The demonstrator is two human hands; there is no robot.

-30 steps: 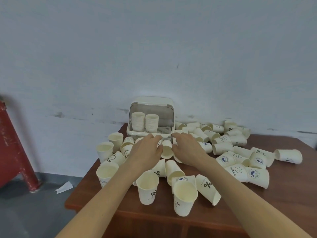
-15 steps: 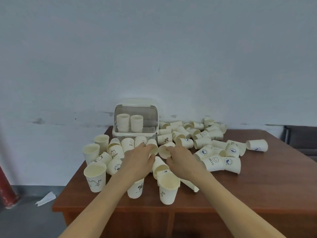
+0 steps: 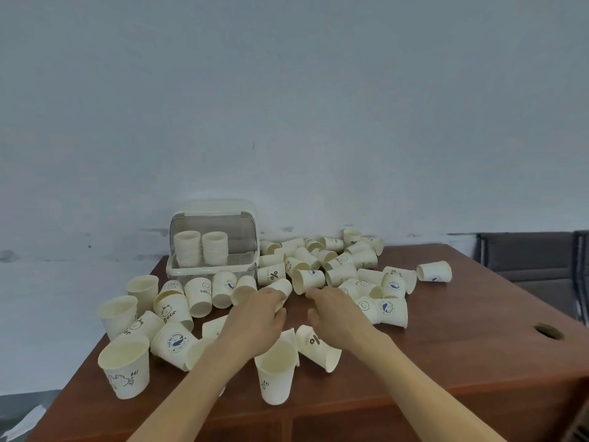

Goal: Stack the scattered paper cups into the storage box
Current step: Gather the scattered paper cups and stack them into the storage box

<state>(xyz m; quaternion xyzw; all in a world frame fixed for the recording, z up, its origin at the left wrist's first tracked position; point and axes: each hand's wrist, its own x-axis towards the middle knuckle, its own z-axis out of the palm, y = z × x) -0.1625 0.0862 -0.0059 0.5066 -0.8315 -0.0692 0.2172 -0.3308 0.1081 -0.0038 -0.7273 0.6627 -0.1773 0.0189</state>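
Observation:
The white storage box (image 3: 213,272) stands at the table's back left with its clear lid raised. Two stacks of paper cups (image 3: 187,250) stand inside it. Several loose paper cups (image 3: 338,266) lie scattered over the table, some upright, some on their sides. My left hand (image 3: 258,317) is at the middle of the table, its fingers and thumb curled round a cup lying on its side (image 3: 283,288). Just to the right, my right hand (image 3: 338,314) hovers over the wood with loosely curled fingers and nothing in it. An upright cup (image 3: 275,370) stands between my forearms.
The brown wooden table (image 3: 462,346) has a round cable hole (image 3: 549,331) near its right edge. A grey wall runs behind the table. A dark seat (image 3: 526,260) is at the far right. A scrap of white paper (image 3: 24,424) lies on the floor.
The view has swung to the right, so the red post at the left is gone. Both hands have drawn back from the box and parted a little over the cups.

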